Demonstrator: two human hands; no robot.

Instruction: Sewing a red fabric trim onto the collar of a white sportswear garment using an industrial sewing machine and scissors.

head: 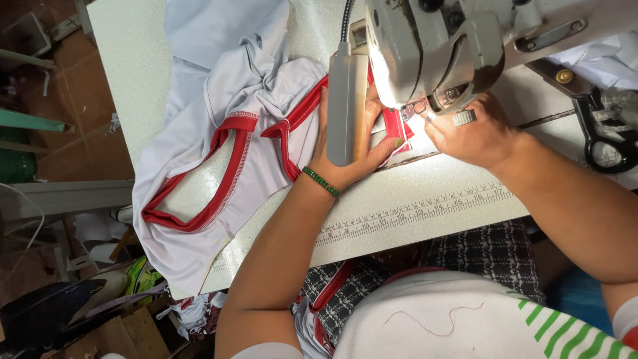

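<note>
Left hand (pixel 355 149) lies flat, fingers spread, pressing the white garment (pixel 226 133) with red trim onto the worktop (pixel 425 193). At its 3 o'clock, the right hand (pixel 475 133) pinches the trim under the sewing machine (pixel 432 46). Scissors (pixel 608 143) lie at 3 o'clock.

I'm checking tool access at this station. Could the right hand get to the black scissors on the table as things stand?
Probably yes. The right hand rests by the machine's needle area, and the black scissors lie just beyond it on the white table, with bare surface between.
</note>
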